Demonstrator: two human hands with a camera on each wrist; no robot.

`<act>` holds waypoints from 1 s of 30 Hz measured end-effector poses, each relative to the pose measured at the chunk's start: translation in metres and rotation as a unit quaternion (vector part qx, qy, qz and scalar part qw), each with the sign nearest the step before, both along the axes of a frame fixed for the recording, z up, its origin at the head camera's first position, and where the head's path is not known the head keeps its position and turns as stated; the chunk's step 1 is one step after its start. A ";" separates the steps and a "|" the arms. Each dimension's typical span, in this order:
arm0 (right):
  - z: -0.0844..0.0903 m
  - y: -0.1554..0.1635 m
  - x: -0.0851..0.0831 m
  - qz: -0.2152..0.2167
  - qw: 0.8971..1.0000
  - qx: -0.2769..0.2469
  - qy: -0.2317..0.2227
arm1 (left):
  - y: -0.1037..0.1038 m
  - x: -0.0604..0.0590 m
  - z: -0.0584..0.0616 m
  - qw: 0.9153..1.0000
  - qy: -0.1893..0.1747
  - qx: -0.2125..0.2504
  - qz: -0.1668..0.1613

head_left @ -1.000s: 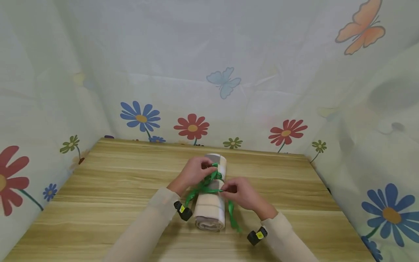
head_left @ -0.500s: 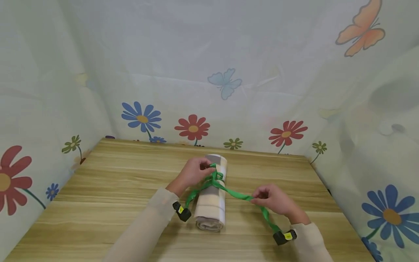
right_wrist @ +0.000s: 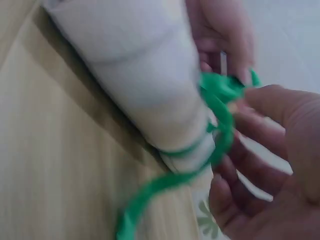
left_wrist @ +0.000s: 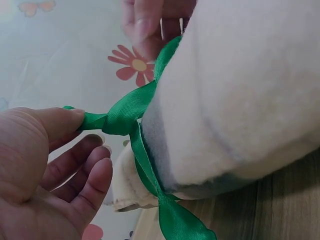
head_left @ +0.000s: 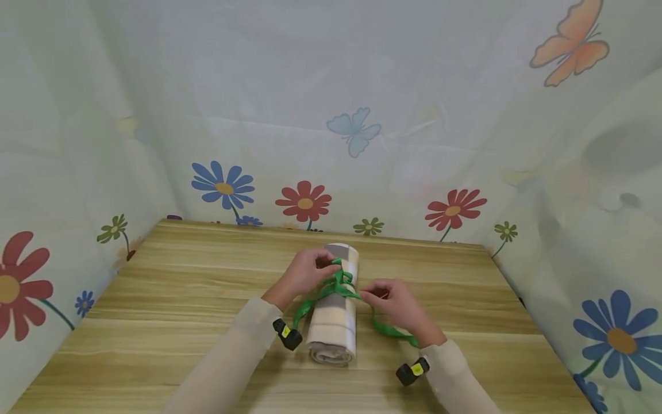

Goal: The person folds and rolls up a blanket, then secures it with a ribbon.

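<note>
A rolled beige and grey checked cloth [head_left: 331, 322] lies lengthwise on the wooden table. Green ribbon [left_wrist: 132, 107] is wound round its middle and crosses on top. My left hand [head_left: 302, 273] pinches a gathered piece of the ribbon between thumb and forefinger at the upper left of the roll; its other fingers curl loosely below. Just right of the roll, my right hand [head_left: 395, 305] pinches the other ribbon length near the crossing. From there a loose ribbon tail [right_wrist: 155, 187] trails down toward the right wrist. Another tail [head_left: 301, 313] hangs over the roll's left side.
The wood-grain table [head_left: 207, 259] extends to both sides of the roll. Behind and beside it hangs a pale curtain [head_left: 258, 115] printed with flowers and butterflies. A small black camera [head_left: 412, 371] sits on the right wrist, another [head_left: 287, 333] on the left.
My right hand drew the ribbon out to the right, then came back beside the roll, holding it closer to the crossing. The left hand has stayed at its place, pinching.
</note>
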State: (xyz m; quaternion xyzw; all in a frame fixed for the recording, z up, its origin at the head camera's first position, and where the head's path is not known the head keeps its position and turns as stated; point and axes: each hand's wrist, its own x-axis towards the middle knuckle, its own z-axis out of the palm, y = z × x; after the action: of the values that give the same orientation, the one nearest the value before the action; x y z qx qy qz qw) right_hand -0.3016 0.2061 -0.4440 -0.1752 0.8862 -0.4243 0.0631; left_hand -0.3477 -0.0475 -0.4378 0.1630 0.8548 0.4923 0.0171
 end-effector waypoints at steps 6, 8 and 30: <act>-0.005 -0.019 -0.008 0.013 1.000 0.004 0.024 | 0.001 0.000 0.001 1.000 0.002 -0.001 -0.004; -0.005 -0.020 -0.010 0.013 0.999 0.008 0.030 | 0.002 -0.001 0.000 1.000 0.001 -0.002 -0.005; -0.004 -0.042 -0.049 -0.021 0.997 0.033 0.061 | 0.001 0.001 0.001 1.000 0.002 0.007 -0.013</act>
State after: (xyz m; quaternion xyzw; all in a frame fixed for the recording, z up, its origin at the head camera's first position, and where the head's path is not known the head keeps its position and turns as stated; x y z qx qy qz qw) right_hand -0.3504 0.1639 -0.4478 -0.1802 0.9055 -0.3841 0.0055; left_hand -0.3471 -0.0465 -0.4372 0.1750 0.8493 0.4976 0.0211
